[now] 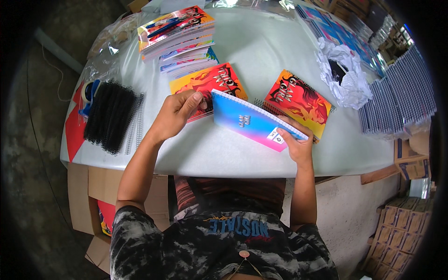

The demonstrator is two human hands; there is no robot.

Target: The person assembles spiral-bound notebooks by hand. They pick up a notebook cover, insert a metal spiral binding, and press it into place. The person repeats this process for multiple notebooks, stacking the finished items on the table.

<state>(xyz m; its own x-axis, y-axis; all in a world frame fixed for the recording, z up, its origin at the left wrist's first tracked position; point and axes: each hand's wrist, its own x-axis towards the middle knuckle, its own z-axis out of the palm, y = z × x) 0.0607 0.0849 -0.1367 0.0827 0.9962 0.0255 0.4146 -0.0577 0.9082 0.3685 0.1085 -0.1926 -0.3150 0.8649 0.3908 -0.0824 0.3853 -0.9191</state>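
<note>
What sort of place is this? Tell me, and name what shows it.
Probably a small notebook binding or packing workshop. Stacks of notebooks cover the white table, a pile of black binding coils lies beside them, and cardboard boxes sit on the floor.

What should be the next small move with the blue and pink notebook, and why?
Probably lower the blue and pink spiral-bound notebook flat onto the white table. Both the left hand and right hand hold it tilted above the surface, over a red and orange notebook.
</note>
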